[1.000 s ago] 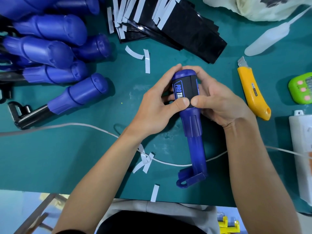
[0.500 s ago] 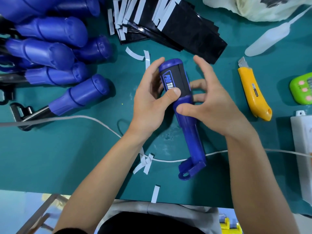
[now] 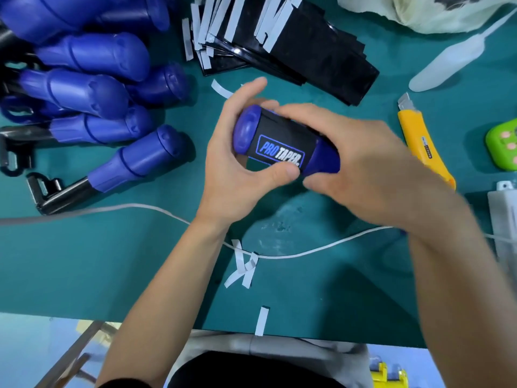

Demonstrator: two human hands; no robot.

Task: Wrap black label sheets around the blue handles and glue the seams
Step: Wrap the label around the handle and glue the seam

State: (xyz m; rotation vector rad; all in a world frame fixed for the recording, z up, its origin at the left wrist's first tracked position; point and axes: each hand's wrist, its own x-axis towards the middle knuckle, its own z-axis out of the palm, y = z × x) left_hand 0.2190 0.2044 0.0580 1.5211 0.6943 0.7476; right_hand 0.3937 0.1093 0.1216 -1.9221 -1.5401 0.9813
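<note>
left hand [image 3: 237, 175] grips the blue handle [image 3: 246, 130] at its rounded end, fingers curled behind it and thumb pressed against the lower edge of the black label [image 3: 279, 147]. right hand [image 3: 372, 163], slightly blurred, wraps over the other end of the same handle, fingers curled across the top and thumb underneath. the handle is held just above the green bench [image 3: 112, 261], lying nearly level with its rounded end to the left. the label sits around its middle, with the print "pro taper" facing up.

a pile of bare blue handles [image 3: 92, 88] lies at the far left. a stack of black label sheets [image 3: 321, 51] lies beyond the hands. a yellow knife [image 3: 416, 135] lies to the right, and a white cable [image 3: 307, 254] runs across the bench near the person.
</note>
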